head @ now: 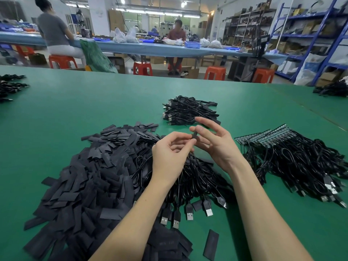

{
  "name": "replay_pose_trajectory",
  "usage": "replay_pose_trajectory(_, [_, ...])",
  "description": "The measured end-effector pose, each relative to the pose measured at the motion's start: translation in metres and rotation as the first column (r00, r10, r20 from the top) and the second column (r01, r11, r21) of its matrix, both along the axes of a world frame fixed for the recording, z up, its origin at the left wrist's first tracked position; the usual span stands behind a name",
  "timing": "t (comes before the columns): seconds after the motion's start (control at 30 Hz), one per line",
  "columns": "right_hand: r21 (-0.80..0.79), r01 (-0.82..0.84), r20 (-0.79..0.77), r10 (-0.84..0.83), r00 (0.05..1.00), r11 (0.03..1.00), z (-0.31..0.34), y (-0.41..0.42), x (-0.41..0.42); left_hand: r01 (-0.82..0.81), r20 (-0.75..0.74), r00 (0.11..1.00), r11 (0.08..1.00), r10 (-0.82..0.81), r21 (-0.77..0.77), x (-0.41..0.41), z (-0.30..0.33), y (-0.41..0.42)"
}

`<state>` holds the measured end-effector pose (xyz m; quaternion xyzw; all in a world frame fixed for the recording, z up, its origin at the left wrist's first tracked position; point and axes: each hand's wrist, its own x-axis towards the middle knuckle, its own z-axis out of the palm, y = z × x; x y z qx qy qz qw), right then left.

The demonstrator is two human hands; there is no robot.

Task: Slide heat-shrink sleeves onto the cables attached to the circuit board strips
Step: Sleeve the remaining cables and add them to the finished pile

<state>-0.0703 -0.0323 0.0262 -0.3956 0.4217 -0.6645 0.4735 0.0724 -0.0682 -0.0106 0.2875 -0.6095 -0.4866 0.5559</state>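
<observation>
Two hands, left (170, 150) and right (214, 142), pinch one black sleeve (194, 136) at frame centre; blue bin (192, 44) far behind, contents unclear.

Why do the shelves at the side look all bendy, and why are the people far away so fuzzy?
Head view: the wide-angle lens bows the blue shelves near the frame edge; the background people are soft and far off; the ceiling lights glare white. The left hand, right hand and the black sleeve they pinch look sharp and evenly lit on the green table.
</observation>
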Motion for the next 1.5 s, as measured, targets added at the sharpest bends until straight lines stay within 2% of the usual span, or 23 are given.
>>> replay_pose_trajectory(0.63, [0.006,0.118,0.07,-0.118,0.991,0.993,-0.002,-0.004,0.006,-0.009,0.001,1.0,1.0,0.009,0.012,-0.001,0.0,-0.001])
replay_pose_trajectory(1.0, [0.045,0.117,0.139,-0.123,0.983,0.992,-0.006,-0.007,0.005,-0.006,0.011,1.0,1.0,0.006,0.006,0.001,0.003,0.001])
replay_pose_trajectory(1.27, [0.031,0.12,0.122,-0.123,0.985,0.992,-0.006,-0.009,0.009,-0.02,0.007,1.0,1.0,0.02,0.023,0.001,0.004,0.001])
replay_pose_trajectory(1.5, [0.003,0.174,-0.023,-0.174,0.984,0.985,-0.008,-0.011,0.016,-0.027,0.002,1.0,0.999,0.027,0.03,0.002,0.002,-0.001])
